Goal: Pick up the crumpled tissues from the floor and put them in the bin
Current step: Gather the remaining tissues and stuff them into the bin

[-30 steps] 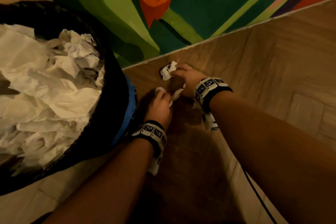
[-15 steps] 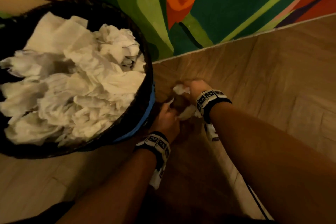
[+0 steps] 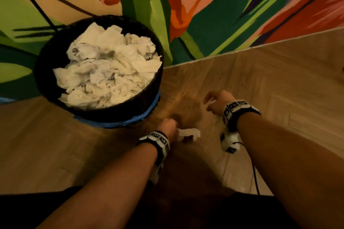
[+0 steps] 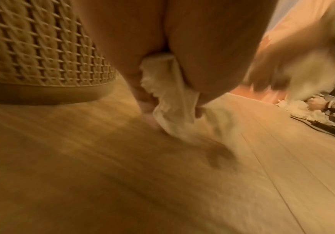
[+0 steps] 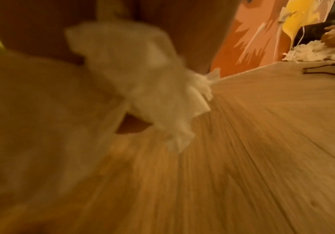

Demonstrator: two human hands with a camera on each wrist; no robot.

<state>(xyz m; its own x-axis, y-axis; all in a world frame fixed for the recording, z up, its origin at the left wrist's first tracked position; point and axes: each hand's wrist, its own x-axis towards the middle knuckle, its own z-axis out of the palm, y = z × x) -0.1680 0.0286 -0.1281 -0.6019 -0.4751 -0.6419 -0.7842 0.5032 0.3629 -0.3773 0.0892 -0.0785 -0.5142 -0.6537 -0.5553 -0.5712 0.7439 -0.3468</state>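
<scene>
The person's left hand (image 3: 168, 126) hangs low over the wooden floor (image 3: 270, 89), just to the right of the bin's base. Its grip is closed on a crumpled white tissue (image 3: 189, 133); the left wrist view shows the paper (image 4: 168, 98) squeezed between curled fingers and trailing down toward the boards, with the bin's woven wall (image 4: 42, 52) close on the left.

The right hand (image 3: 216, 101) is farther out and to the right, near the painted wall, also low over the floor. From the head view its fingers look curled, though motion blur hides what they enclose. The right wrist view settles it: a second crumpled tissue (image 5: 142, 82) is bunched in that grip, its loose corners sticking out above the planks.

The bin (image 3: 156, 83) is a round, dark, woven basket with a blue band around its foot, standing at the left against the wall. It is heaped nearly to the rim with white crumpled tissues (image 3: 108, 72). Both held tissues are outside it, lower than its rim.

Behind everything runs a mural (image 3: 204, 15) of large green leaves and orange and pink shapes. Each wrist carries a black-and-white patterned band (image 3: 237, 110), and a thin dark cable (image 3: 254, 173) runs along the floor beneath the right forearm. Far to the right in the wrist views, another person's hand (image 4: 315, 103) rests beside a separate pile of white paper (image 5: 312, 52) on the floor.
</scene>
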